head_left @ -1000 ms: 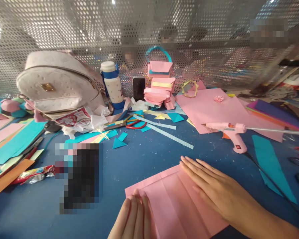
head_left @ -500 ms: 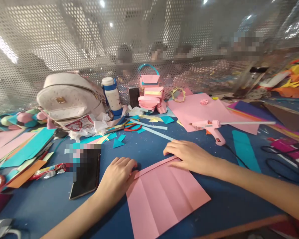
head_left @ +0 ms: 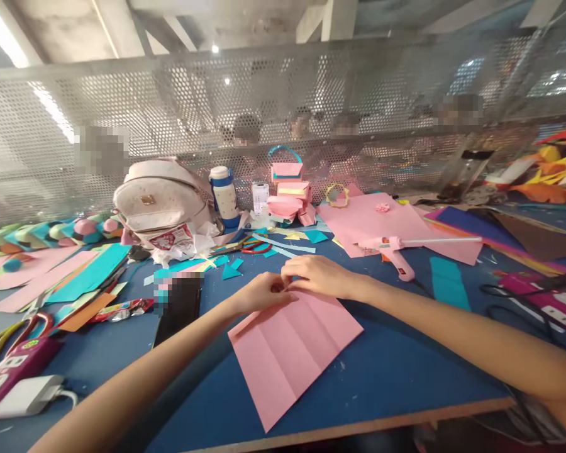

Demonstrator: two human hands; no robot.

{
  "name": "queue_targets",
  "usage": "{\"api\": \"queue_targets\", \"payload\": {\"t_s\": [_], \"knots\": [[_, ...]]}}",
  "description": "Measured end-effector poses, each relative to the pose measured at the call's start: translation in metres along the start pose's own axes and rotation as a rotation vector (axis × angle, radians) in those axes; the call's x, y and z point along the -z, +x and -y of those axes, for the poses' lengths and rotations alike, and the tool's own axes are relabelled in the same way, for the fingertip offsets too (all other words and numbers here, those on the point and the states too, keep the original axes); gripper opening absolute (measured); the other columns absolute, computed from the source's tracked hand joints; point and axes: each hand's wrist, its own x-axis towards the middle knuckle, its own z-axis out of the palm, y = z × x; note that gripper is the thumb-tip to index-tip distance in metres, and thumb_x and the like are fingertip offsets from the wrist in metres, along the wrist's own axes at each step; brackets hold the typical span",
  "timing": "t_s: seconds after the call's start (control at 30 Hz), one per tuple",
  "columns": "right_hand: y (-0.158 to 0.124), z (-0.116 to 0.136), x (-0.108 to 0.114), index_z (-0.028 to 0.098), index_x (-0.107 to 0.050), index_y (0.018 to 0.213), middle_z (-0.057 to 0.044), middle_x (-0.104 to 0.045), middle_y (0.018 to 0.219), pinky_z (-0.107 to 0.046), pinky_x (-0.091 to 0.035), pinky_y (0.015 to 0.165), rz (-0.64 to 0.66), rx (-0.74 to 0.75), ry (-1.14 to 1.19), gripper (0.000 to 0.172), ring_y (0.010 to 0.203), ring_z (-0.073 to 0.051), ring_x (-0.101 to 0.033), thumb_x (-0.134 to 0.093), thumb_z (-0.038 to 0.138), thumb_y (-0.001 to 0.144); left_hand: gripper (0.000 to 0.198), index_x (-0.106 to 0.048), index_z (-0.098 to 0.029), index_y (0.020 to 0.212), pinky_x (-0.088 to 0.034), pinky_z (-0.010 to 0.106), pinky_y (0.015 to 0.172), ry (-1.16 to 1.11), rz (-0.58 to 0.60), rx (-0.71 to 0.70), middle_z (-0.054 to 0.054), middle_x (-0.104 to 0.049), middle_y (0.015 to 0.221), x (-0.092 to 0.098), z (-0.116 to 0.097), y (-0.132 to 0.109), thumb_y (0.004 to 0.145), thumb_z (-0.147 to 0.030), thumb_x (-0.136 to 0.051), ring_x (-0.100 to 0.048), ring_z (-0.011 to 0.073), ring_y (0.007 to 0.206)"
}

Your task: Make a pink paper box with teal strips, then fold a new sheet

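Note:
A creased pink sheet of paper (head_left: 297, 352) lies on the blue table in front of me, with several parallel fold lines across it. Along its far edge runs a narrow folded strip. My left hand (head_left: 263, 292) is closed on that far edge, its thumb and fingers pinching the paper. Right beside it, my right hand (head_left: 314, 275) has its fingers curled over the same edge, so the two hands meet near the middle. The fingertips partly hide the fold.
Right of my hands lies a pink hot glue gun (head_left: 393, 248). A phone (head_left: 178, 308) and a purple power strip (head_left: 19, 371) are at left. Farther back stand a backpack (head_left: 163, 195), a bottle (head_left: 225, 195) and pink paper boxes (head_left: 287, 195). The table edge (head_left: 358, 428) is near me.
My hands have come together at the middle of the paper's far edge; before, they were apart at its two ends. The camera view has tilted up, and the sheet has shifted slightly.

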Motion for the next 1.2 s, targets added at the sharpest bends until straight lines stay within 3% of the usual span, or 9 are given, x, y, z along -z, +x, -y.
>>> {"api": "queue_targets", "payload": {"t_s": [0.17,0.27,0.4,0.57,0.73,0.9,1.07,1.2], "knots": [[0.001,0.001,-0.004,0.021,-0.067,0.087,-0.004,-0.063,0.103,-0.036,-0.035,0.098,-0.330,-0.022,0.213,0.006,0.105,-0.021,-0.054,-0.062,0.018,0.088,0.050,-0.068,-0.012,0.093,-0.041,0.022,0.054,-0.241,0.016,0.088,0.002,-0.066,0.072,0.006,0.001,-0.009,0.076,-0.059,-0.068,-0.059,0.0139,0.060],[0.000,-0.006,-0.012,0.020,-0.066,0.095,-0.006,-0.064,0.105,-0.036,-0.041,0.093,-0.436,-0.133,0.352,0.011,0.100,-0.021,-0.057,-0.063,0.026,0.087,0.056,-0.068,-0.011,0.092,-0.045,0.023,0.055,-0.332,-0.033,0.148,0.004,-0.068,0.073,0.003,0.003,-0.020,0.069,-0.062,-0.073,-0.063,0.0156,0.059],[0.001,-0.015,-0.030,0.016,-0.063,0.091,-0.006,-0.067,0.091,-0.032,-0.049,0.076,-0.420,-0.210,0.511,0.026,0.083,-0.019,-0.062,-0.064,0.041,0.085,0.059,-0.068,-0.012,0.087,-0.045,0.023,0.053,-0.401,-0.097,0.186,0.004,-0.068,0.070,-0.005,0.005,-0.031,0.061,-0.063,-0.079,-0.064,0.0164,0.057],[0.001,-0.011,-0.046,0.015,-0.061,0.092,-0.007,-0.069,0.089,-0.031,-0.050,0.075,-0.384,-0.261,0.714,0.037,0.084,-0.019,-0.065,-0.070,0.048,0.079,0.062,-0.068,-0.011,0.091,-0.044,0.023,0.054,-0.472,-0.076,0.181,0.005,-0.069,0.073,-0.008,0.005,-0.039,0.064,-0.066,-0.077,-0.063,0.0148,0.058],[0.005,-0.001,-0.050,0.015,-0.064,0.096,-0.006,-0.071,0.090,-0.030,-0.050,0.077,-0.345,-0.256,0.821,0.047,0.084,-0.019,-0.066,-0.078,0.051,0.070,0.062,-0.067,-0.010,0.082,-0.037,0.021,0.047,-0.466,-0.054,0.168,0.005,-0.067,0.067,-0.005,0.008,-0.045,0.070,-0.070,-0.069,-0.056,0.0113,0.051],[0.007,0.004,-0.058,0.012,-0.071,0.086,-0.007,-0.072,0.087,-0.030,-0.050,0.077,-0.302,-0.248,0.861,0.047,0.081,-0.019,-0.065,-0.078,0.056,0.069,0.057,-0.061,-0.013,0.066,-0.025,0.022,0.043,-0.401,-0.057,0.134,0.000,-0.058,0.054,-0.003,0.012,-0.047,0.070,-0.069,-0.070,-0.044,0.0084,0.043],[0.005,0.010,-0.062,0.013,-0.074,0.084,-0.007,-0.073,0.085,-0.029,-0.050,0.074,-0.263,-0.253,0.896,0.050,0.079,-0.019,-0.065,-0.079,0.059,0.067,0.060,-0.044,-0.016,0.049,-0.018,0.024,0.045,-0.367,-0.078,0.081,-0.005,-0.041,0.043,-0.002,0.017,-0.044,0.067,-0.066,-0.072,-0.030,0.0055,0.042],[0.002,0.010,-0.056,0.012,-0.074,0.083,-0.006,-0.072,0.077,-0.028,-0.049,0.064,-0.243,-0.275,0.908,0.054,0.071,-0.018,-0.064,-0.072,0.064,0.072,0.057,-0.048,-0.015,0.050,-0.021,0.024,0.046,-0.354,-0.073,0.082,-0.003,-0.045,0.046,-0.005,0.017,-0.043,0.069,-0.065,-0.071,-0.034,0.0068,0.043]]}}
